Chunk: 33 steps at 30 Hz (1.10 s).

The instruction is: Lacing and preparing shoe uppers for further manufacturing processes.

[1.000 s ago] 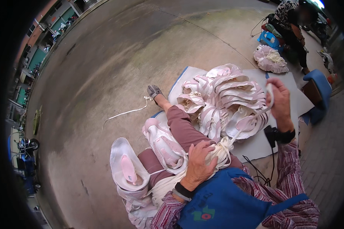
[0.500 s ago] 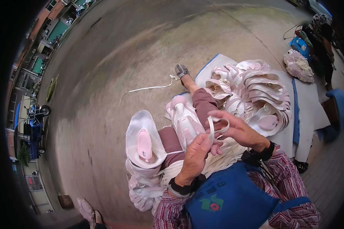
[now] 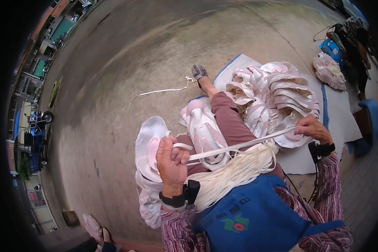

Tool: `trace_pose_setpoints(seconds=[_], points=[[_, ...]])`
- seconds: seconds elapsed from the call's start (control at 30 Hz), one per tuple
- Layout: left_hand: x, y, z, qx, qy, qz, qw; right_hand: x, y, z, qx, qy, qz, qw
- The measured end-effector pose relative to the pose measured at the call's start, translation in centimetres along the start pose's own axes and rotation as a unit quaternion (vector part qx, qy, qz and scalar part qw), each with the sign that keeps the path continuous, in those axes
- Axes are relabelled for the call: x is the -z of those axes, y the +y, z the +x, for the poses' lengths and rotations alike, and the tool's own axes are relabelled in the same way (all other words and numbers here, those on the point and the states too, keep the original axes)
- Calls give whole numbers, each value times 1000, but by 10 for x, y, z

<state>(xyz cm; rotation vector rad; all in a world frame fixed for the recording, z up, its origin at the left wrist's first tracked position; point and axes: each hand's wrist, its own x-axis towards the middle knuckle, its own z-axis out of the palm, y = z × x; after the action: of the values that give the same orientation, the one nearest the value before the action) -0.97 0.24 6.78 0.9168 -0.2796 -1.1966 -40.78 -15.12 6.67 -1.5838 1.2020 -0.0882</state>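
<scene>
A flat white shoelace (image 3: 243, 145) runs nearly straight between my hands, above my lap. My left hand (image 3: 172, 164) pinches it at the left, and a short end loops out past the fingers. At the far right my right hand (image 3: 314, 128) grips the other part between thumb and fingers. Below the lace, a pink and white shoe upper (image 3: 202, 126) lies between my legs, its rounded toe pointing away. A thick bundle of loose cream laces (image 3: 231, 174) lies across my lap, over the blue apron (image 3: 252, 214).
Left of my leg stands a stack of nested shoe uppers (image 3: 145, 126). A large pile of uppers (image 3: 277, 94) lies on white sheeting (image 3: 344, 113) at the right. Beyond are another bundle (image 3: 329, 70), a blue chair (image 3: 371, 122) and another person (image 3: 357, 42). One lace (image 3: 159, 91) trails along the ground.
My hands, close together before with the lace looped between them, have spread apart. The left went left and the right went far right, drawing the lace out straight.
</scene>
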Motion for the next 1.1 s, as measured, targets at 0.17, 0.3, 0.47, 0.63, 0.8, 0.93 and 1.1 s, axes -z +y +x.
trace_pose_setpoints(seconds=[0.17,0.3,0.47,0.63,0.8,0.93,1.1], points=[[25,15,-8,-86,79,85,990,27,13,6,23,139,5,990],[39,24,-32,-135,192,215,948,-21,6,69,184,182,-66,964],[116,40,-78,-136,205,751,612,-145,-59,111,237,41,42,970],[65,24,-64,-243,92,641,723,-191,-109,100,276,-109,8,955],[31,-41,6,-25,-159,351,922,-198,-118,101,319,-118,14,940],[28,-52,24,101,-142,353,919,-176,-110,117,233,-124,-3,965],[37,-58,27,132,-143,338,921,-167,-110,136,249,-137,-5,959]])
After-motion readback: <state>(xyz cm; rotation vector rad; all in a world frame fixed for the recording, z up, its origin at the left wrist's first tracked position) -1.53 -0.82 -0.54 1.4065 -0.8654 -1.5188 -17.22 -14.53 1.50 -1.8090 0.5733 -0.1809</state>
